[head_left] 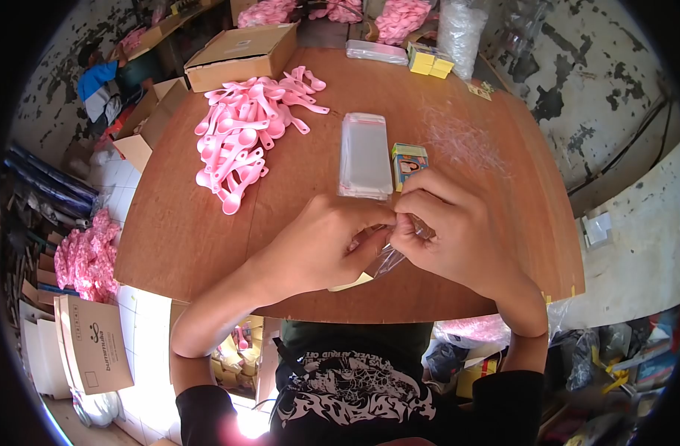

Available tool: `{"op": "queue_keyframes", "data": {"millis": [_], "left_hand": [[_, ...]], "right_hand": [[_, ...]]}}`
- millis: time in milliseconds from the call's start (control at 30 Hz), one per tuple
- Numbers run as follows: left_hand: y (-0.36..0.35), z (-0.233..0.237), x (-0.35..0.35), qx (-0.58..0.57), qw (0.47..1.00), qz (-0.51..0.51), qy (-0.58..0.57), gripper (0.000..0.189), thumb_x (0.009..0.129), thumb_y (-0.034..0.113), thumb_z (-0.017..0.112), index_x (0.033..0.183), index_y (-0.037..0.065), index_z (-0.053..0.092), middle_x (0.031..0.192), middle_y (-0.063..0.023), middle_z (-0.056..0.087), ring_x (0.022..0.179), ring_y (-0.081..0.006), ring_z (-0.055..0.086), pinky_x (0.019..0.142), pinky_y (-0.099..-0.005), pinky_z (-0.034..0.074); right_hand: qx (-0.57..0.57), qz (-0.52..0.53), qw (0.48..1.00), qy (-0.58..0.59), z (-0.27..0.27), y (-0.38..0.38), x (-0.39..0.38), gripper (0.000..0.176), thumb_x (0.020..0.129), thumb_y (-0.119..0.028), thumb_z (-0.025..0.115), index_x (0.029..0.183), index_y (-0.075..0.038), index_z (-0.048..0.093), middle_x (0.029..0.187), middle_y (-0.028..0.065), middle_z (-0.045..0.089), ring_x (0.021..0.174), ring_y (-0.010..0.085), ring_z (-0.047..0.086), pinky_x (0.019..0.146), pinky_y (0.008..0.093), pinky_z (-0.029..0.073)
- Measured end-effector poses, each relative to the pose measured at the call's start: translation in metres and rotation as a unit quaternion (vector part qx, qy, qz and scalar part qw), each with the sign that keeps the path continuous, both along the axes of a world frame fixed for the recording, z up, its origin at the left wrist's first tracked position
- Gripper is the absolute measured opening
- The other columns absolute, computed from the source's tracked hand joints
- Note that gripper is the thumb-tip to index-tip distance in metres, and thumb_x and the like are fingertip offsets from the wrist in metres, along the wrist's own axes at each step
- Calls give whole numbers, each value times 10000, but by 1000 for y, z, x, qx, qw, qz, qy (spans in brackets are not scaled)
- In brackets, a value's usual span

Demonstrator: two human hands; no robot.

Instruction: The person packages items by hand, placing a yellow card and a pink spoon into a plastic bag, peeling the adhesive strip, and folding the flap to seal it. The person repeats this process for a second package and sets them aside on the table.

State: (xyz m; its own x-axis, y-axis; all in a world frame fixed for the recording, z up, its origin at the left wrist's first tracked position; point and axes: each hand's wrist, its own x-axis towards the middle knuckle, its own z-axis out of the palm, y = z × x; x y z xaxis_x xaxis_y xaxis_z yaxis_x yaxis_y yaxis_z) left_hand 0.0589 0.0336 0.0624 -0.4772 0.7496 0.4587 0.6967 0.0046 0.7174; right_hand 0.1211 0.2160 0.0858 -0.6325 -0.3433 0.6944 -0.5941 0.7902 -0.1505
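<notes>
My left hand (332, 236) and my right hand (448, 223) meet over the near part of the wooden table, fingertips pinched together. Between them is a clear plastic bag (389, 260), crinkled and mostly covered by my fingers. A pale yellow piece (352, 282) shows below my left hand, its upper part hidden. Just beyond my hands lies a stack of flat clear plastic bags (365, 152). Beside that stack, close to my right knuckles, are small printed cards (410, 162) in yellow and blue. To the left, pink plastic spoons (247, 126) are heaped loosely.
A closed cardboard box (242, 56) sits at the table's back left. Thin clear plastic strips (466, 140) lie at the right. Further back are yellow card stacks (430, 59) and another bag stack (377, 52). A person in blue (100, 82) is at the far left.
</notes>
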Motion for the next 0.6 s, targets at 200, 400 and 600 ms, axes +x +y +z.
{"op": "queue_keyframes", "data": {"millis": [200,400,600], "left_hand": [[-1,-11,-2,73,997,-25,-22,190,796,-28,641,975,5,695,759,-150,683,591,-229,661,547,-312,510],[-7,-15,0,187,956,-50,-221,138,911,24,621,1014,-44,682,858,-105,713,737,-135,671,655,-253,541],[-6,-12,-1,256,922,11,-291,177,944,90,604,1029,-54,662,823,-82,701,713,-71,630,615,-210,488]], "right_hand": [[-165,95,974,-126,-3,8,-3,128,655,81,630,698,-25,575,778,65,566,710,172,565,650,272,465],[-525,244,786,-217,5,54,-14,64,791,-68,582,778,-5,588,867,91,576,814,167,567,744,300,464],[-530,408,696,-263,-6,190,-73,130,800,-141,595,858,-27,619,875,89,592,801,194,579,729,327,477]]}}
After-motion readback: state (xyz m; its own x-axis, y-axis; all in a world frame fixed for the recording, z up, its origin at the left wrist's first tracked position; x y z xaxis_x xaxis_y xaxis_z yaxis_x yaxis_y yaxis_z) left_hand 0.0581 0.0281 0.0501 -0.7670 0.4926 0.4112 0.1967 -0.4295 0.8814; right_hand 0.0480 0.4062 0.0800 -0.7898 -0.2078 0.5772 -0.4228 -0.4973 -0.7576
